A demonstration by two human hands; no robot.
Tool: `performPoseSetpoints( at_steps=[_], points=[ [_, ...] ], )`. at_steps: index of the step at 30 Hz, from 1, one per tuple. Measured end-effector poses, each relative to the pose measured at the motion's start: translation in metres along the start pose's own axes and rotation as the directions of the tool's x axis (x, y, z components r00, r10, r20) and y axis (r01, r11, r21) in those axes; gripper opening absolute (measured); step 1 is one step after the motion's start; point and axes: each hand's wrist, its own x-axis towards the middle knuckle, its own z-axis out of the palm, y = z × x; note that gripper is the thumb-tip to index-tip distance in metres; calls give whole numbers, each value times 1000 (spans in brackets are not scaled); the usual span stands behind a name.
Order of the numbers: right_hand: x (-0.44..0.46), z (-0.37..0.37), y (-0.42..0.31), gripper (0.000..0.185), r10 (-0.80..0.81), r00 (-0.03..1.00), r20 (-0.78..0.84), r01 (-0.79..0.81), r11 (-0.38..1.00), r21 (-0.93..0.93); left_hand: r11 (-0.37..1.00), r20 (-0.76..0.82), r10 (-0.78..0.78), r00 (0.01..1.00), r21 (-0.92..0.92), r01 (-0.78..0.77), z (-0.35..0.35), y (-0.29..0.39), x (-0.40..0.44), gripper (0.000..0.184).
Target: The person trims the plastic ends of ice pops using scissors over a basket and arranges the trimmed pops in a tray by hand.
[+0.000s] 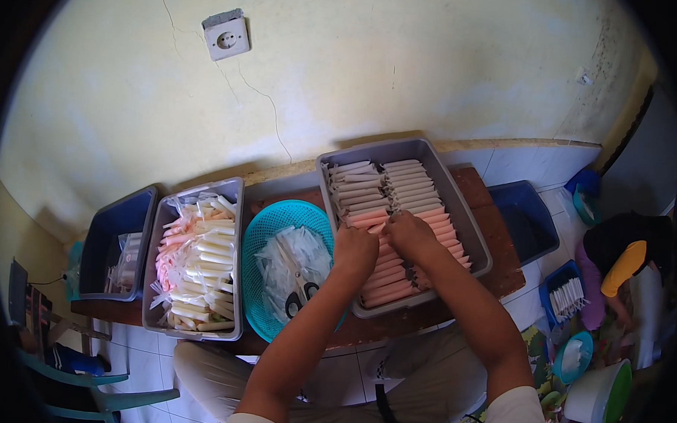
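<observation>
A grey tray (480,250) holds neat rows of filled plastic tubes like ice pops, pale greyish ones (410,180) at the far end and pink ones (387,279) nearer me. Over its middle, my left hand (356,251) is closed, with its fingertips at a pink ice pop (371,220). Close by on the right, my right hand (410,235) is closed too, pinching at the same tube's end. The exact contact is partly hidden by my fingers. Scissors (297,273) with black handles lie on clear plastic wrappers (277,265) in a turquoise basket (249,242) left of the tray.
Left of the basket stand a grey tray (238,282) of white and pink ice pops and a dark blue bin (90,266) with packets. All rest on a wooden bench (501,239). Another person (624,266) sits at the right, near a blue tub (548,282) and a white bucket (589,399).
</observation>
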Motion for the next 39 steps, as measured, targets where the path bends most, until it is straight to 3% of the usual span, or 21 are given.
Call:
performPoseSetpoints(
  at_steps=[7,9,13,17,20,22,23,25,29,31,36,39],
  points=[
    [-3,-3,-7,11,7,999,-36,-7,1000,6,999,-27,-13,1000,-35,12,4,1,0,10],
    [-3,-9,-11,9,102,993,55,-103,994,29,999,-37,-24,999,-40,23,6,1,0,9],
    [-8,-14,-6,10,83,992,94,-91,992,92,991,-71,-55,996,-125,46,7,1,-1,12],
    [-14,-12,2,10,54,998,-18,-50,982,183,986,-131,-26,991,-167,4,2,-3,-7,12],
    [-17,-21,0,11,60,996,-58,-48,981,190,960,-263,-33,964,-276,-42,2,-7,-9,10],
    [-22,-32,-3,12,71,996,-62,-59,980,188,840,-451,-87,888,-513,-179,-1,-12,-11,15],
    [-23,-37,-6,15,83,994,-69,-59,953,296,841,-453,-88,887,-511,-178,-2,-15,-12,15],
    [-24,-45,-12,17,91,993,-76,-53,914,402,649,-416,-144,898,-724,-232,-5,-22,-11,19],
    [-23,-58,-30,20,78,994,-70,-28,842,539,531,-329,-259,908,-834,-150,-19,-24,-22,31],
    [-21,-67,-45,20,68,993,-92,-1,810,587,270,-270,-417,868,-949,-166,-22,-22,-28,28],
    [-17,-80,-81,19,81,992,-91,11,686,728,160,-283,-447,849,-959,-235,-21,-30,-46,26],
    [-13,-87,-92,18,16,998,-65,34,709,704,139,-286,-477,831,-958,-250,-25,-37,-60,26]
  ],
)
